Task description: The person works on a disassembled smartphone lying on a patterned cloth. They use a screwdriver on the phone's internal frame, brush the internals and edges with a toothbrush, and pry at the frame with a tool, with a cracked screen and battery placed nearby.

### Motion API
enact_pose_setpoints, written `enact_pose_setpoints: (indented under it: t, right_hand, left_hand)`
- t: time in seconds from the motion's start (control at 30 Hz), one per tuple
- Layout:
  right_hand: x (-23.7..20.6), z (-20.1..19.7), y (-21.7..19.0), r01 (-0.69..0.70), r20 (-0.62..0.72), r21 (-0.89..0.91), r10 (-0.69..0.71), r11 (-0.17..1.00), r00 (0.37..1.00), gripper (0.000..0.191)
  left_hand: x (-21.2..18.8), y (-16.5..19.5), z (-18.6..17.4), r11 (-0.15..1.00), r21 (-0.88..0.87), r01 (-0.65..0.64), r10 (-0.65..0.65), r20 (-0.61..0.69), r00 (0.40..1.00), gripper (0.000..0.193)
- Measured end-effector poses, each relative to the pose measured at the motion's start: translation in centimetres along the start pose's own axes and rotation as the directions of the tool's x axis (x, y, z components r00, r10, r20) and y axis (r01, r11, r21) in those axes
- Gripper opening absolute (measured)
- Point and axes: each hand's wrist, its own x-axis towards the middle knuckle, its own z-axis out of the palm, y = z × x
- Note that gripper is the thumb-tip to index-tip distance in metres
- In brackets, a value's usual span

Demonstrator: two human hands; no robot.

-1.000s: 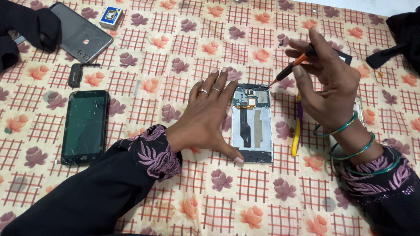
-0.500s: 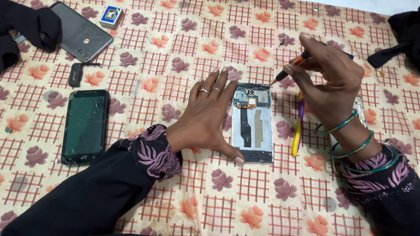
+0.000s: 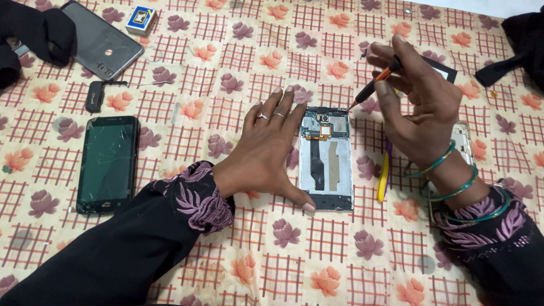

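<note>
Head view: we have the opened white-framed phone with bare circuitry and a black ribbon lying flat on the floral checked cloth, its back cover already off; inner parts remain in place. Our left hand presses beside its left edge, fingers spread. Our right hand pinches the orange-collared black screwdriver, tip just above the phone's top right corner.

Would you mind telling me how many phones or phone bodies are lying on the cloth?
3: an opened phone under the left hand, a cracked-screen phone at left, a grey phone face down upper left. Another may hide behind the right hand.
</note>
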Motion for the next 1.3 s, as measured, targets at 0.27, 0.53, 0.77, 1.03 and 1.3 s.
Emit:
enact_pose_setpoints:
  t: [0.27, 0.53, 0.77, 1.03, 1.3]
  right_hand:
    - [0.8, -0.2, 1.0, 0.019, 0.03, -0.178, -0.014, 0.984, 0.999, 0.053]
    - [0.3, 0.0, 0.1, 0.006, 0.064, 0.039, -0.009, 0.999, 0.998, 0.053]
    - [0.6, 0.4, 0.6, -0.03, 0.007, -0.061, 0.031, 0.998, 1.0, 0.052]
    - [0.4, 1.0, -0.9, -0.11, 0.044, 0.174, 0.104, 0.978, 0.994, 0.052]
    - [0.6, 1.2, -0.5, -0.021, -0.033, -0.056, 0.019, 0.998, 0.999, 0.052]
  left_hand:
    - [0.7, -0.3, -0.2, 1.0, 0.002, -0.015, 0.015, -0.031, 0.999, 0.164]
    - [0.0, -0.5, -0.1, 1.0, 0.008, -0.009, 0.01, -0.028, 1.0, 0.164]
    - [-0.1, -0.6, 0.1, 1.0, 0.012, -0.012, 0.012, -0.028, 1.0, 0.168]
    - [-0.8, -0.7, 0.0, 1.0, 0.019, -0.003, 0.004, -0.017, 1.0, 0.167]
    - [-1.0, -0.6, -0.1, 1.0, 0.012, -0.007, 0.007, -0.026, 1.0, 0.166]
